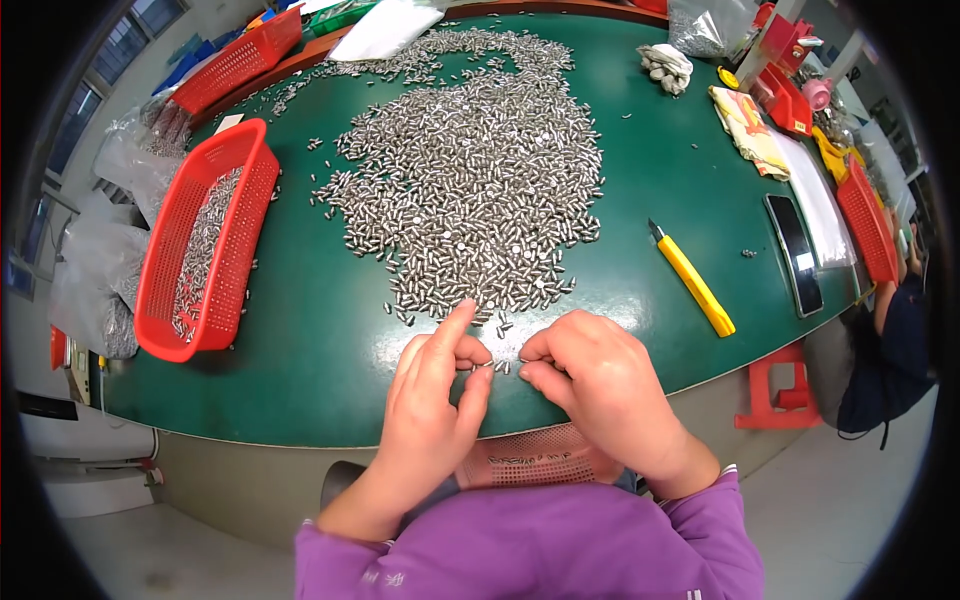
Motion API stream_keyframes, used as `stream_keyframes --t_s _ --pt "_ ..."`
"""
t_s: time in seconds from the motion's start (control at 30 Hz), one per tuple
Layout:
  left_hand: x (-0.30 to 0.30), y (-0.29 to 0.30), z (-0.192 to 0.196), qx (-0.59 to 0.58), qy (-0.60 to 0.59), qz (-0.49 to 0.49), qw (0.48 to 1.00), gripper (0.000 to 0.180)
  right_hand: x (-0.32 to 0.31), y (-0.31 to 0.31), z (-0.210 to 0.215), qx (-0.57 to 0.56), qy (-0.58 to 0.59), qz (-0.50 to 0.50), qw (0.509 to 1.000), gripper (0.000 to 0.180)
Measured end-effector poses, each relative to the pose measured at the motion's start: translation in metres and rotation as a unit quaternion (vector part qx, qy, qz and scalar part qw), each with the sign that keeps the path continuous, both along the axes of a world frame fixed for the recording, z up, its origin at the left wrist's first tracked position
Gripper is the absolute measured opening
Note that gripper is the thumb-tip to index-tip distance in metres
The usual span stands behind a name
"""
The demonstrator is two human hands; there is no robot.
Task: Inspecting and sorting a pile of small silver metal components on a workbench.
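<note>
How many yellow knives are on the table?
1: the yellow knife lies beyond and right of the right hand, left of the phone. Others could hide under the metal pieces.

Small pale characters (383, 578) on the purple top (560, 545); barely legible

Utility knife (693, 281), yellow-handled; smartphone (793, 255) to its right, dark-screened. White gloves (667, 69), bunched, near a yellow patterned cloth (748, 130).
</note>
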State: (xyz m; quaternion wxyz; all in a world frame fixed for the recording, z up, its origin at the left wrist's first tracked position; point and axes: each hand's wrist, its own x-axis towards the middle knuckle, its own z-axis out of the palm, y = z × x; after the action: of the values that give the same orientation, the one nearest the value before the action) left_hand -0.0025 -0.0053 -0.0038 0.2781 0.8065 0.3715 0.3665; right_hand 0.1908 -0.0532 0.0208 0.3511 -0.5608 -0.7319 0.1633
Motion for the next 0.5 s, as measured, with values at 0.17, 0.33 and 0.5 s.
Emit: stream_keyframes --t_s 0.17,0.33,0.5 --pt "0.0013 -0.0002 0.0004 -0.009 -0.005 -0.005 1.000 0.071 -0.0033 0.0002 -0.0037 0.000 -0.009 -0.013 1.000 0.022" --pt "-0.0011 0.0012 0.0001 -0.015 -0.007 -0.019 1.000 0.070 -0.0038 0.0010 -0.0036 -0.002 0.007 -0.013 1.000 0.022" --pt "0.0022 0.0021 0.0011 -0.038 -0.017 -0.008 0.999 0.068 -0.0056 0.0042 -0.0058 0.020 0.025 -0.017 0.999 0.019"
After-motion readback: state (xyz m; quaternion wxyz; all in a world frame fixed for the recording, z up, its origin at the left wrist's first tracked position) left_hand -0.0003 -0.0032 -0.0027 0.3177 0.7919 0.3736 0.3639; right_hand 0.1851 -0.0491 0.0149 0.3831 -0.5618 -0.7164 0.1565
